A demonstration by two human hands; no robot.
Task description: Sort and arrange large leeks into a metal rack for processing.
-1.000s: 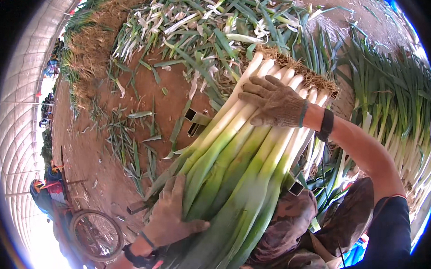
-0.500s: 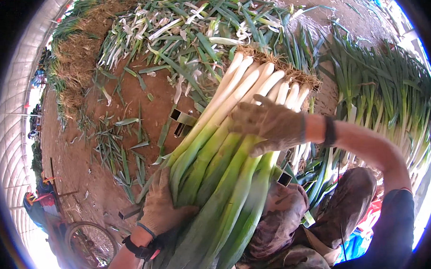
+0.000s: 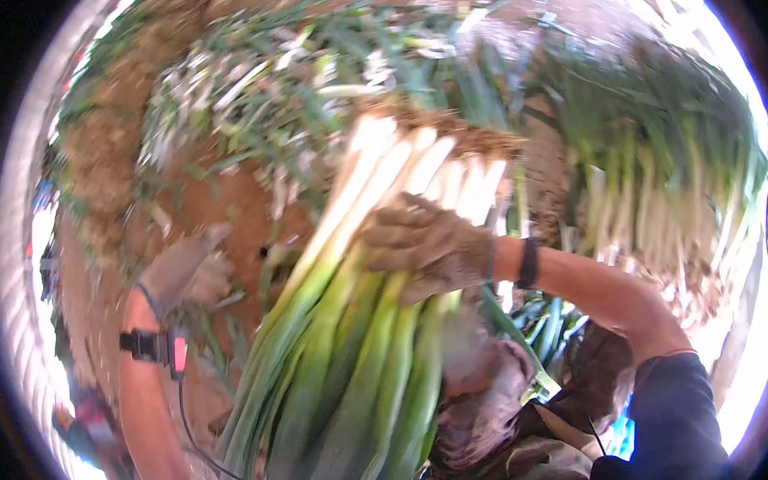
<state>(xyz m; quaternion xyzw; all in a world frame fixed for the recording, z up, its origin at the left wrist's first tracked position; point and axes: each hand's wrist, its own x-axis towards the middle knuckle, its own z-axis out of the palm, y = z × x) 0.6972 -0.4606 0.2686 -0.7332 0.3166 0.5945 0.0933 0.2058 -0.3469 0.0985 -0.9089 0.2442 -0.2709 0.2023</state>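
A thick bundle of long green onions lies slanted in front of me. Its white stems and brown roots point away, its green leaves toward me. My right hand, in a dirty work glove, presses across the stalks where white turns to green, fingers bent over them and thumb apart. Off to the left of the bundle is my left hand, gloved too and blurred. It is clear of the stalks, with one finger stretched out and the others partly curled; I make out nothing in it.
Cut leaves and peelings litter the ground beyond the bundle. A large stack of green onions stands at the right, and a root-covered pile at the far left. My knees are under the bundle's right side. A cable trails from my left wrist.
My left hand has come off the leaves and swung out to the left. My right hand has settled onto the stalks with its fingers less spread. The whole view has shifted and blurred.
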